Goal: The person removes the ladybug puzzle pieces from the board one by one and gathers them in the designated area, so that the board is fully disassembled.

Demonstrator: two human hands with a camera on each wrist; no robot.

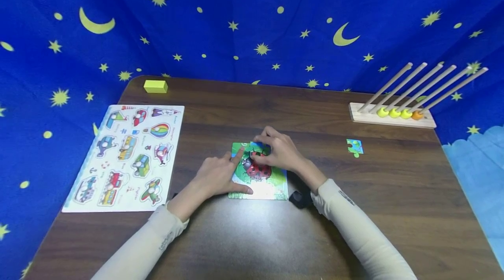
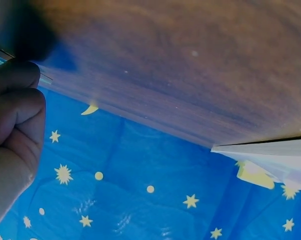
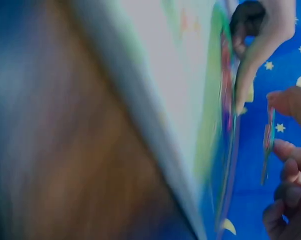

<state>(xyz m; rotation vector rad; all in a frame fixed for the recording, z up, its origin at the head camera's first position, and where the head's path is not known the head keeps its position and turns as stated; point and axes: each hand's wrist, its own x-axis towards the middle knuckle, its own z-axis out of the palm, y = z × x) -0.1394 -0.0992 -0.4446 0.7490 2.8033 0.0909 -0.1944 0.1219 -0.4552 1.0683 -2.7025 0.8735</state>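
Note:
A ladybug jigsaw puzzle (image 1: 279,187) lies flat on the table, with a pale area along its lower part. My left hand (image 1: 215,176) rests at its left side, index finger and thumb spread straight over the puzzle. In the left wrist view, other fingers (image 2: 20,110) of that hand are bent. Over the puzzle's upper part, my right hand (image 1: 281,151) pinches a puzzle piece (image 3: 269,135) between thumb and fingers, apart from the board in the right wrist view. Another puzzle piece (image 1: 355,146), blue and green, lies to the right.
A white picture board (image 1: 173,157) with vehicle shapes lies at the left. Behind it stands a yellow block (image 1: 155,86). At the back right is a wooden rack (image 1: 356,115) with upright rods and several yellow and orange beads. A starry blue cloth (image 1: 252,17) hangs behind the table.

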